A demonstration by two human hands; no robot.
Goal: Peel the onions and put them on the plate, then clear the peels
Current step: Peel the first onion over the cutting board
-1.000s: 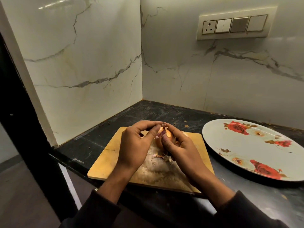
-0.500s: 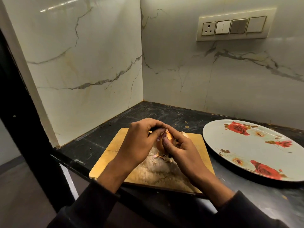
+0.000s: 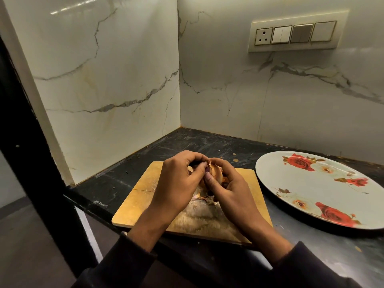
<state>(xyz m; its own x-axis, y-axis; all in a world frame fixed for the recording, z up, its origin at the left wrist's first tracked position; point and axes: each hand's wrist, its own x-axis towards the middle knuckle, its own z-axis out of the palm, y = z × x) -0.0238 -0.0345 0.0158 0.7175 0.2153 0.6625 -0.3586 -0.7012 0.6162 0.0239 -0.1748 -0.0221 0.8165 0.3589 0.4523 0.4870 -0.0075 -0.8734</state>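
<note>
Two hands worked a single onion (image 3: 216, 173) above a wooden cutting board (image 3: 143, 196) that lay at the front edge of a dark stone counter (image 3: 116, 183), close to the counter's left front corner. The left hand (image 3: 178, 183) curled round the onion from the left, while the right hand (image 3: 230, 188) closed round it from the right, its thumb pressed against the brown skin; the two hands were together, touching at the fingertips over the top of the onion. A flap of dry skin stood up between the fingers at the onion's crown. The onion was held just over the middle of the board, toward the board's far edge; whether its underside touched the wood could not be told, as the hands hid it. A few loose peels (image 3: 202, 197) lay on the board directly below the hands, near its centre. To the right of the board, well apart from the onion, a large white plate (image 3: 307, 196) printed with red roses sat on the counter, reaching past the right edge of the view. Dark sleeves (image 3: 124, 265) covered both wrists at the counter's front edge. Behind, veined marble walls (image 3: 116, 80) met in the counter's far corner, and a switch panel (image 3: 295, 34) with a socket was set in the back wall above the plate.
</note>
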